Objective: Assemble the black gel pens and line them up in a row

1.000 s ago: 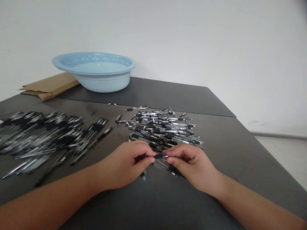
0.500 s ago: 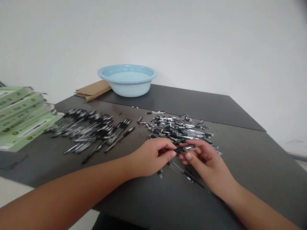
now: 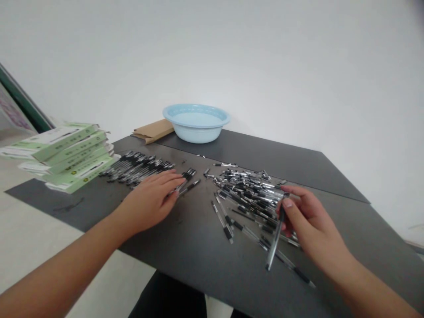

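Pen [image 3: 274,245] slants, pinched in the right hand [image 3: 308,218], by the pen pile [image 3: 247,187]; the left hand [image 3: 149,201] is over the pen row [image 3: 132,167], its grip hidden on my feed. I judge this step as single-pen handling; the next calls for a steady pinch.

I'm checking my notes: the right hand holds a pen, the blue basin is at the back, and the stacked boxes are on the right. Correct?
Not quite: the stacked boxes are on the left, as the head view shows. The right hand does hold a pen, and the blue basin is at the back.
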`<action>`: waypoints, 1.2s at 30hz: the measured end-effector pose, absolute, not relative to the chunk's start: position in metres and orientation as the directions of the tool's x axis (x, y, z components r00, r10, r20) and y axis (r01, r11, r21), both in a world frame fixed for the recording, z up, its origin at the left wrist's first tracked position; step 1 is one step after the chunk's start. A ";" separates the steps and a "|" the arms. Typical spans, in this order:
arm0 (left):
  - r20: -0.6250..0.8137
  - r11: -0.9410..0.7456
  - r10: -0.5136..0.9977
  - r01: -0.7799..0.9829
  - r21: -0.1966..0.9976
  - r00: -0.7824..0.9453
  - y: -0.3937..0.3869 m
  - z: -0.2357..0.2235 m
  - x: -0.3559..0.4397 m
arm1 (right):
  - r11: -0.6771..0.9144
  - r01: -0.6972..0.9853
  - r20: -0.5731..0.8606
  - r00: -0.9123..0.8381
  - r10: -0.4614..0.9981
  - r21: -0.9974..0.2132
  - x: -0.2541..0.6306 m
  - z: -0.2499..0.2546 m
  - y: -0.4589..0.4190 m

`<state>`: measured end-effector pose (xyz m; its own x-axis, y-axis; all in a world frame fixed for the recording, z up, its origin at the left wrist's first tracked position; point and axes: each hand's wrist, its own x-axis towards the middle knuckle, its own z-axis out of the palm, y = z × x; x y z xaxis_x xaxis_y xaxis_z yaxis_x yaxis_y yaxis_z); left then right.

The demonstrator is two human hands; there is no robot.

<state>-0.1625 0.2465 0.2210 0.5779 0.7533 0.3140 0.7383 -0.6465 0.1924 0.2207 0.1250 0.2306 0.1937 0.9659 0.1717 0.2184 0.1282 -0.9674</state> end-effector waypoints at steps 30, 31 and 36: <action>0.224 -0.079 0.970 0.993 -0.082 0.095 0.350 0.207 -0.277 | 0.277 0.861 0.021 -0.297 0.955 -0.427 -0.015 0.184 0.247; 0.220 -0.064 0.972 0.994 -0.088 0.082 0.351 0.205 -0.277 | 0.291 0.854 0.020 -0.314 0.949 -0.431 -0.017 0.184 0.248; 0.220 -0.076 0.971 0.994 -0.074 0.091 0.358 0.194 -0.283 | 0.261 0.855 0.089 -0.248 0.965 -0.448 -0.033 0.181 0.254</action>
<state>-0.2833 0.3581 0.1935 0.0908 0.9713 0.2198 0.9944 -0.0762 -0.0738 -0.0331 0.2544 0.1814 -0.2481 0.9646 0.0893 0.8549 0.2614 -0.4481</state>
